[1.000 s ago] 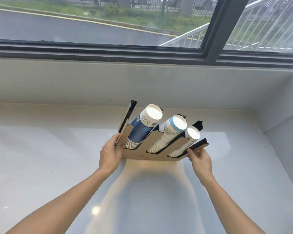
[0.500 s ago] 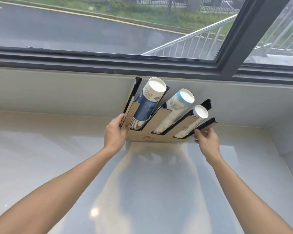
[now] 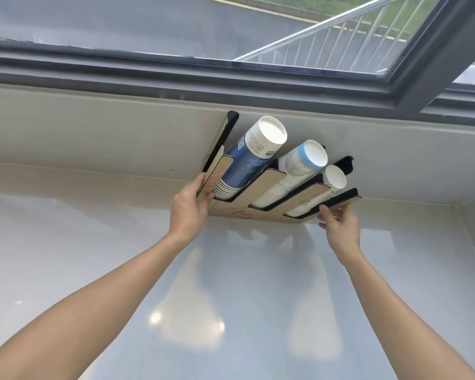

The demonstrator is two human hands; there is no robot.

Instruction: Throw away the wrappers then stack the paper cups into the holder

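left hand (image 3: 187, 209) clamps the left edge of the holder (image 3: 261, 212), thumb on the front face, fingers wrapped behind the outer left divider. holder is a wood-coloured rack with black slot walls, tilted back toward the sill wall (image 3: 121, 127) below the window frame (image 3: 231, 75), its base at the back of the glossy white counter (image 3: 231, 297); cannot tell if the base touches it.

just right of that grip, first slot holds the blue cup stack (image 3: 247, 163), nested, closed bottoms pointing up and right. next slot over: white cup stack with a light blue band (image 3: 296, 174), same lean. third slot, nearest the other grip: the narrow white cup stack (image 3: 324, 190), shortest-looking of the three.

right hand (image 3: 339, 226) pinches the lower right corner of the holder, fingertips on the outer right divider's black edge, thumb underneath. both hands closed on the rack, bare forearms reaching in from the bottom corners. all three stacks sit inside slots between the two grips. outside the glass, a road and a metal railing (image 3: 340, 31).
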